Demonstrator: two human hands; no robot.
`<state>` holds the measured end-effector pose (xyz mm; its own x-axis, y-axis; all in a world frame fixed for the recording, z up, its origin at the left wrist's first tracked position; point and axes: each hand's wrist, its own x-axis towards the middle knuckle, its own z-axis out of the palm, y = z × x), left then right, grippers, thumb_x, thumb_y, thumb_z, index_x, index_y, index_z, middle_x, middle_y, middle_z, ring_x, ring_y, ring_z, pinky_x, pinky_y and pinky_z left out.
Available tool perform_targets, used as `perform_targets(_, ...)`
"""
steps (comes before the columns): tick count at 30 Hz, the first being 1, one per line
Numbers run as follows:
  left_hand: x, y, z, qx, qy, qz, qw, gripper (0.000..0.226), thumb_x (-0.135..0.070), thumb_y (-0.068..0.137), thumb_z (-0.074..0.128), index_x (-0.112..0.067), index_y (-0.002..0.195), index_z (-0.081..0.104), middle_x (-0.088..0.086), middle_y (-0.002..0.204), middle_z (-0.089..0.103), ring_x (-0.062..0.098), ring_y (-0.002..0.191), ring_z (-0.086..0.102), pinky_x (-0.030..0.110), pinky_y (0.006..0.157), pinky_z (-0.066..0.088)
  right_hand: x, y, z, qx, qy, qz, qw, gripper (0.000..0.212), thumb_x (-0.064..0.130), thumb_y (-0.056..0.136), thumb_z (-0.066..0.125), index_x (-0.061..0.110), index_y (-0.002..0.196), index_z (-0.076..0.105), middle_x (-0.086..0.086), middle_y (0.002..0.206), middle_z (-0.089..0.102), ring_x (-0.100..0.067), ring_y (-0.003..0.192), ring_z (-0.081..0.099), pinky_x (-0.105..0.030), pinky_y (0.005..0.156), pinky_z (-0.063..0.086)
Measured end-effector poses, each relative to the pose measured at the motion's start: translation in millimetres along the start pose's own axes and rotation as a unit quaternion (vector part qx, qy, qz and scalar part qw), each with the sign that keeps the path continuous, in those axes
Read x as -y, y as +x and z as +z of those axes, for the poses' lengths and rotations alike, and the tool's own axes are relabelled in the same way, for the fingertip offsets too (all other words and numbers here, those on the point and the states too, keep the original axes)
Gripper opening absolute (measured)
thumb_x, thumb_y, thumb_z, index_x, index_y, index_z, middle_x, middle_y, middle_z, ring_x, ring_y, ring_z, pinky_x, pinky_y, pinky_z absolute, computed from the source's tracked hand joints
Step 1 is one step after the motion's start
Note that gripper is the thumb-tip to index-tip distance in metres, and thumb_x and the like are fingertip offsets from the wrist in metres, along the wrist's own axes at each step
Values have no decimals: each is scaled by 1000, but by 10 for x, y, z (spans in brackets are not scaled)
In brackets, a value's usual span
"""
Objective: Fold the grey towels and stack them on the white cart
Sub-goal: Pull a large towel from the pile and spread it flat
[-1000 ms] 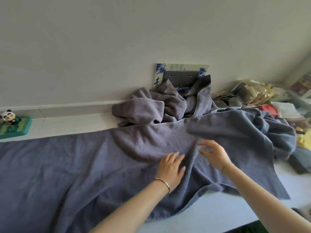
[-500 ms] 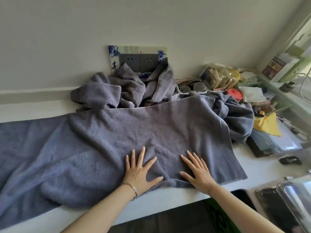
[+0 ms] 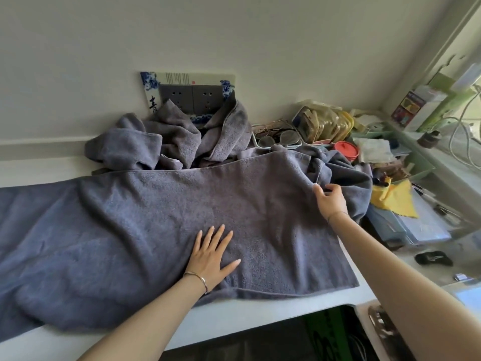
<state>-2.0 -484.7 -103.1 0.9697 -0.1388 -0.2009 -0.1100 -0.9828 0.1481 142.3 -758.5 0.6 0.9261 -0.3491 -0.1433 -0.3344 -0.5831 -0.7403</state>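
A large grey towel (image 3: 145,220) lies spread across the white counter (image 3: 234,316), its right end bunched up. My left hand (image 3: 212,256) presses flat on the towel near the front edge, fingers spread. My right hand (image 3: 330,200) is at the towel's far right part, thumb and fingers pinching a fold of the cloth. A heap of crumpled grey towels (image 3: 166,142) sits behind against the wall. No white cart is in view.
Wall sockets (image 3: 192,96) sit behind the heap. Clutter fills the right: glasses (image 3: 276,138), bagged items (image 3: 322,123), a red lid (image 3: 346,149), a yellow cloth (image 3: 393,196), a blue folder (image 3: 416,227) and a black object (image 3: 433,257). A window ledge runs along the far right.
My right hand left the towel's front edge and reached up to the right, pinching a fold near the bunched end. My left hand stayed flat on the towel.
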Motion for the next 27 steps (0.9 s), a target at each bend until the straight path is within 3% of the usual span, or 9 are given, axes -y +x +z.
perform_targets(3, -7, -53, 99, -44, 12, 2, 999, 69, -66, 92, 10, -25, 141, 36, 5, 144, 44, 27, 133, 32, 46, 107, 16, 53, 78, 15, 32, 39, -22, 998, 27, 33, 87, 63, 9, 96, 57, -7, 82, 58, -24, 84, 57, -27, 74, 40)
perform_targets(7, -38, -84, 129, -65, 28, -11, 997, 65, -64, 93, 12, -28, 145, 30, 4, 148, 38, 25, 136, 24, 47, 107, 14, 146, 6, -73, 82, 156, -135, 975, 25, -2, 83, 64, 16, 101, 61, -10, 84, 65, -10, 70, 59, -26, 72, 50)
perform_targets(10, -127, -87, 107, -57, 28, -8, 998, 64, -64, 94, 13, -29, 144, 30, 5, 148, 38, 26, 136, 25, 49, 105, 17, 240, 115, -332, -27, 124, -213, 969, 29, -9, 82, 56, 15, 93, 70, -4, 88, 68, 9, 68, 58, -14, 74, 51)
perform_targets(13, -307, -51, 99, -32, 18, -4, 999, 64, -64, 93, 13, -30, 142, 35, 4, 148, 39, 28, 135, 31, 51, 105, 16, 327, 273, -674, -119, 59, -196, 972, 30, -5, 84, 52, 13, 94, 73, -2, 92, 69, -5, 81, 60, -16, 81, 50)
perform_targets(15, -409, -5, 103, -30, 16, -8, 999, 64, -64, 93, 11, -30, 140, 39, 4, 146, 42, 28, 134, 32, 52, 104, 15, 279, 386, -732, -104, 0, -160, 982, 25, 2, 85, 56, 12, 103, 70, -2, 98, 69, -13, 87, 60, -24, 85, 47)
perform_targets(18, -476, 29, 102, -28, 6, -22, 999, 64, -62, 94, 9, -29, 138, 42, 3, 144, 45, 30, 131, 43, 53, 103, 18, 134, 446, -555, -32, 12, -107, 994, 27, 19, 87, 63, 5, 110, 64, -11, 106, 69, -22, 97, 64, -31, 89, 48)
perform_targets(22, -481, 64, 73, -50, -10, -26, 998, 63, -62, 94, 9, -29, 140, 37, 3, 142, 47, 31, 127, 48, 51, 103, 18, 28, 325, -299, 25, -3, -92, 995, 54, 49, 86, 59, -4, 80, 68, -8, 66, 63, -15, 64, 55, -27, 62, 40)
perform_targets(25, -527, 147, 21, -69, -27, -15, 997, 63, -62, 94, 10, -29, 141, 36, 4, 143, 46, 32, 128, 47, 51, 105, 17, -35, 240, -173, 54, -22, -60, 996, 56, 58, 79, 62, 4, 69, 65, -2, 62, 57, -13, 61, 50, -29, 65, 40)
perform_targets(27, -553, 219, -21, -78, -39, -15, 996, 64, -63, 94, 9, -29, 141, 35, 4, 144, 45, 32, 130, 45, 53, 108, 21, -32, 182, -82, 33, -18, -108, 993, 47, 48, 83, 64, 3, 68, 60, -5, 61, 52, -16, 61, 46, -31, 64, 39)
